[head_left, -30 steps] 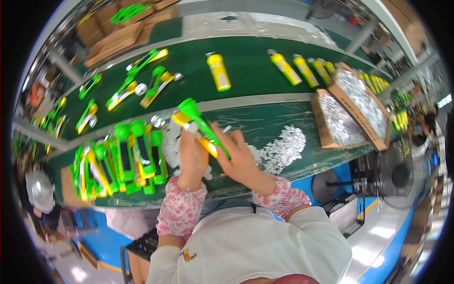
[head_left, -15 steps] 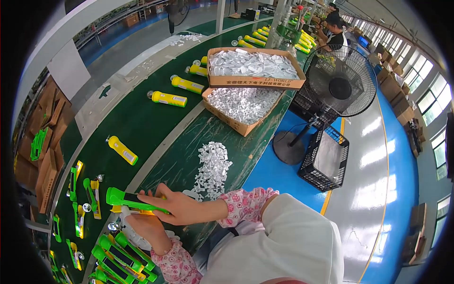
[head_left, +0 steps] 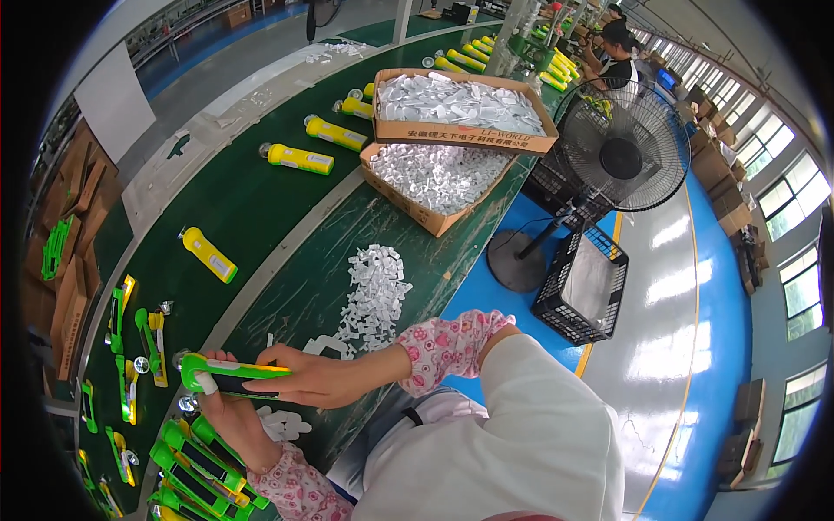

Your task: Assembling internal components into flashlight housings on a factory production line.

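Over the near edge of the green bench, both hands hold a green-and-yellow flashlight [head_left: 228, 379] with a long dark panel on its face. My left hand [head_left: 236, 424] grips its head end from below, with a white wrap on one finger. Around the tail end close the fingers of my right hand [head_left: 317, 377]. A clear round lens shows at the head. Below my left wrist lies a pile of similar green-and-yellow flashlights [head_left: 195, 464]. White flat pieces [head_left: 282, 425] lie next to that wrist, and a heap of small white parts [head_left: 375, 293] sits beyond my right hand.
Yellow flashlight bodies [head_left: 208, 254] and opened green-and-yellow ones [head_left: 152, 343] lie along the dark green belt. Two stacked cardboard trays [head_left: 469, 135] hold white pieces. A black fan [head_left: 621, 161] and black crate [head_left: 582, 291] stand on the floor at right. Another person [head_left: 618, 61] sits farther off.
The view has shifted slightly. The flashlight has tilted and moved a little lower left in the picture, and its yellow part now sits closer along the green shell. Both hands keep hold.
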`<action>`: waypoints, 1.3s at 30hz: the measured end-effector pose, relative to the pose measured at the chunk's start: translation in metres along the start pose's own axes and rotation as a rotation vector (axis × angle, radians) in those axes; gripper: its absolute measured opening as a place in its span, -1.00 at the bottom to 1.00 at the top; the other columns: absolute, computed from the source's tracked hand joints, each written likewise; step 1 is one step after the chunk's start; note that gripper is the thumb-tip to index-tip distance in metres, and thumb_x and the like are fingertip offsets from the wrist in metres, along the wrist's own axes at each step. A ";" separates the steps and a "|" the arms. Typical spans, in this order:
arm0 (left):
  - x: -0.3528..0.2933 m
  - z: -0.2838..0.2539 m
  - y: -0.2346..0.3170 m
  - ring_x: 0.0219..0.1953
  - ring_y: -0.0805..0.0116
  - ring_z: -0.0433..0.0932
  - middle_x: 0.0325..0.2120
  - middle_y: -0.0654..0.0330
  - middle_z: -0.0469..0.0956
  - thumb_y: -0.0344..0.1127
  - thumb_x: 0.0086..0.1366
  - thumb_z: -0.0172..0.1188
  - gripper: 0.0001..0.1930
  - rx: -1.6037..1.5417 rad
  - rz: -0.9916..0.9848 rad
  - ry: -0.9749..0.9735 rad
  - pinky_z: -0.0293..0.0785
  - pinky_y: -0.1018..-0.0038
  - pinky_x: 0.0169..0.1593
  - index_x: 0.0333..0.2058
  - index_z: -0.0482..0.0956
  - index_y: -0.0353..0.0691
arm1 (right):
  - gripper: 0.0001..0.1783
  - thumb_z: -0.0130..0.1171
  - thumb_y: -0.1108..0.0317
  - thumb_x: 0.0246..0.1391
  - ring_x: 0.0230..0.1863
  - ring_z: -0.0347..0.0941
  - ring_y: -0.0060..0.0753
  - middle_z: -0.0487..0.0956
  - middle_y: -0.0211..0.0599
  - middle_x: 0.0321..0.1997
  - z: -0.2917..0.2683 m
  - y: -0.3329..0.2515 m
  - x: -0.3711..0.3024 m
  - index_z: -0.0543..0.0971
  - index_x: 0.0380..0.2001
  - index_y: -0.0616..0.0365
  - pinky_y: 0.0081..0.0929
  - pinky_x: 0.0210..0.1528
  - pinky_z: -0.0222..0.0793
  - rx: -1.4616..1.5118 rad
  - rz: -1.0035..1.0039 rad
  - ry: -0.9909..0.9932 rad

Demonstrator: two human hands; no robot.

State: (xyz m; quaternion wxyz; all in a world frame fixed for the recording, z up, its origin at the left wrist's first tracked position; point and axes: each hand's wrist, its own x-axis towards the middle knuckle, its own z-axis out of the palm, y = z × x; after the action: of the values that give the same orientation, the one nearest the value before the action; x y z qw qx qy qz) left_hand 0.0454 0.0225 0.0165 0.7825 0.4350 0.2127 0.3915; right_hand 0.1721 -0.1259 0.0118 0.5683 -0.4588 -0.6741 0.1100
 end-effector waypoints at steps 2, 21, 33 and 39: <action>-0.007 0.009 0.001 0.06 0.24 0.42 -0.02 0.03 0.42 -0.10 0.33 0.12 -0.46 -0.084 0.121 0.034 0.32 0.30 0.22 0.10 0.29 -0.41 | -0.49 -0.02 0.52 0.18 0.10 0.15 -0.02 0.24 -0.01 0.06 0.003 -0.003 -0.001 0.36 0.21 0.01 -0.28 0.10 0.12 0.138 0.035 0.024; -0.021 -0.018 -0.031 -0.55 0.53 0.20 -0.53 0.27 0.24 -0.15 0.35 0.05 -0.63 -0.623 -0.214 -0.164 0.19 0.62 -0.51 -0.07 0.31 -0.35 | -0.83 0.21 0.34 -0.17 -0.21 0.38 -0.19 0.39 -0.22 -0.31 -0.072 0.076 -0.067 0.52 -0.43 0.09 -0.30 -0.24 0.39 -0.881 0.264 -0.142; -0.042 -0.003 -0.020 -0.01 0.23 0.42 -0.09 0.05 0.40 -0.13 0.36 0.08 -0.49 -0.660 -0.226 0.004 0.34 0.27 0.16 0.16 0.23 -0.29 | -0.91 0.17 0.49 -0.06 -0.25 0.40 -0.09 0.39 -0.19 -0.39 -0.074 0.074 -0.035 0.45 -0.45 0.16 -0.25 -0.23 0.38 -0.573 0.301 -0.048; -0.051 -0.007 -0.035 -0.12 0.21 0.49 -0.09 0.00 0.43 0.01 0.40 -0.05 -0.44 -0.114 -0.156 -0.015 0.37 0.30 0.12 0.19 0.16 -0.26 | -0.89 0.20 0.51 -0.03 -0.27 0.47 -0.21 0.47 -0.20 -0.34 -0.076 0.065 -0.018 0.49 -0.38 0.18 -0.39 -0.26 0.40 -0.297 0.364 -0.124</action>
State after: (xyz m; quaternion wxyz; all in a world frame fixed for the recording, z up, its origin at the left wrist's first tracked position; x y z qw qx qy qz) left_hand 0.0247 -0.0259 -0.0172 0.8356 0.3749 0.2172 0.3376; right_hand 0.2688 -0.1317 -0.0189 0.4229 -0.6437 -0.6226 0.1382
